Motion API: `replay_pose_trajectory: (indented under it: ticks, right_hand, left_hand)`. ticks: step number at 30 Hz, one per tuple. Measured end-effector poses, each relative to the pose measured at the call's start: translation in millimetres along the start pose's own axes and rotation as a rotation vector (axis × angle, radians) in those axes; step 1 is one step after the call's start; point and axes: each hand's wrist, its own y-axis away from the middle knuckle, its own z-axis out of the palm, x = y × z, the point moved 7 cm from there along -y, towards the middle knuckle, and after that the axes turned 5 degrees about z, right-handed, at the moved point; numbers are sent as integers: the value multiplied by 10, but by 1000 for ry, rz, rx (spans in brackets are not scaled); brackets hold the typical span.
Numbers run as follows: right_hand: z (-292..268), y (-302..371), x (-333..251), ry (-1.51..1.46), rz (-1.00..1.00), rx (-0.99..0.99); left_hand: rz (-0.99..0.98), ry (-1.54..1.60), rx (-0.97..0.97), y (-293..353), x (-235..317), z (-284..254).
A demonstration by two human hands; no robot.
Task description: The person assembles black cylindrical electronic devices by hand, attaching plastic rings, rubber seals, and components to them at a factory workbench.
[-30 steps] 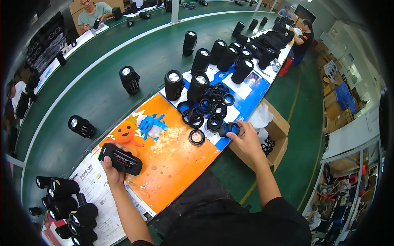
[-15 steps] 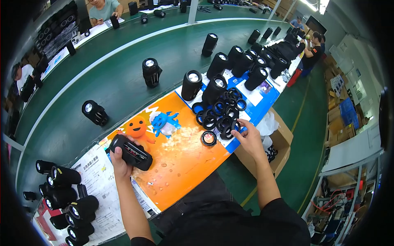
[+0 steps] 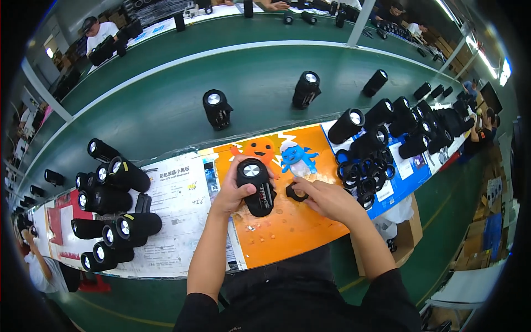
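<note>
Gripping a black speaker (image 3: 261, 195), the left hand (image 3: 230, 191) now has its silver end facing up, over the orange part of the desk (image 3: 287, 240); earlier the speaker was tipped sideways. The right hand (image 3: 325, 200), previously at the pile of black rings (image 3: 367, 172), now pinches a single ring (image 3: 297, 192) just beside the speaker.

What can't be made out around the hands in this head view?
All in the head view, now:
Black cylindrical speaker: side against the palm, hidden by the left hand.
Black ring-shaped part: partly covered by the right hand.
Heaped black rings: lower ones hidden by upper ones; count unclear.
Brown cardboard box: contents partly hidden by crumpled white plastic.
Person in black at far right: handwork too small to tell.
</note>
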Motion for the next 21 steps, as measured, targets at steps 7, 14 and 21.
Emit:
replay_pose_trajectory:
  ticks: [7, 14, 21]
  right_hand:
    - [236, -94, -129, 87, -50, 366]
    - [246, -180, -239, -13, 4, 538]
    - [224, -277, 15, -350, 223, 329]
  left_hand:
    - [-154, -71, -8, -19, -75, 68]
    - [-142, -160, 67, 32, -206, -37]
    - [-130, -168, 65, 52, -183, -42]
